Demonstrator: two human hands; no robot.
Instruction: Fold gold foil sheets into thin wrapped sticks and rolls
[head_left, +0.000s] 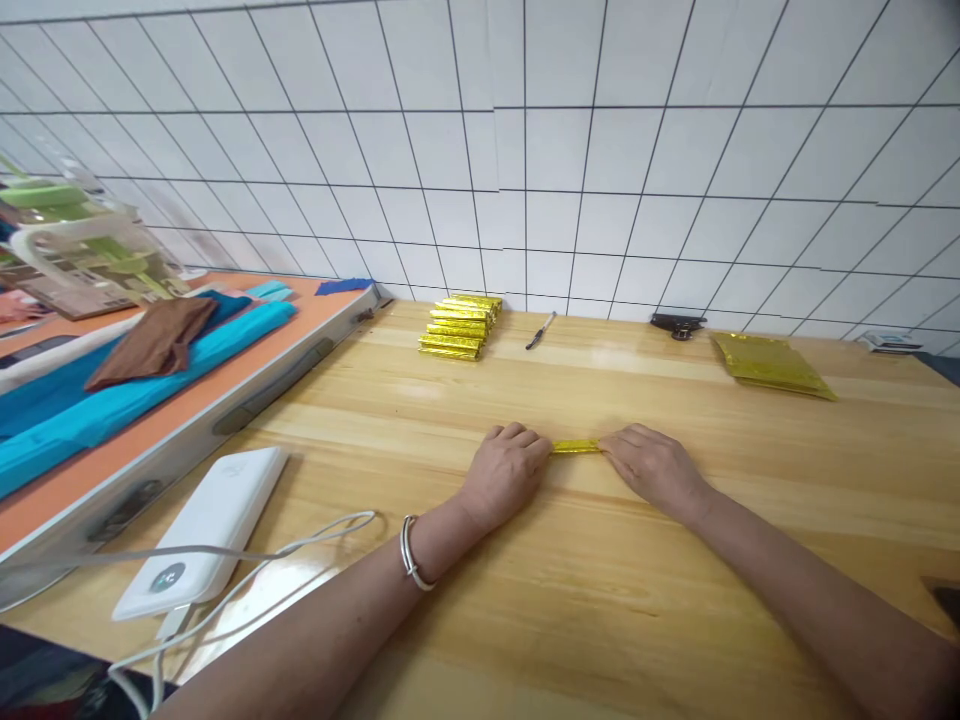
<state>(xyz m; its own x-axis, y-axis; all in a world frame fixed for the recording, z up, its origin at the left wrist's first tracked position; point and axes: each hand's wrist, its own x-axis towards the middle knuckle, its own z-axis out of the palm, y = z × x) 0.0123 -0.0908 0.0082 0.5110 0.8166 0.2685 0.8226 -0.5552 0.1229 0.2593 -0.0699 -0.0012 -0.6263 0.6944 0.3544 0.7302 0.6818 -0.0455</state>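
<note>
A narrow strip of shiny gold foil [575, 447] lies level just over the wooden table, stretched between my two hands. My left hand [511, 462] is closed on its left end, fingers curled and knuckles up. At the other end, my right hand [651, 466] pinches the strip with its fingers pressed together. Both ends are hidden under the fingers. Farther back, a stack of similar gold foil rolls [459, 328] rests near the wall. Toward the back right lies a flat gold foil sheet or packet [776, 366].
A pen [541, 331] and a black clip [678, 325] lie by the tiled wall. At left, a white power bank [206, 525] with a cable sits beside an orange board [225, 385] carrying blue and brown folded material [154, 340]. A clear jug [90, 250] stands behind.
</note>
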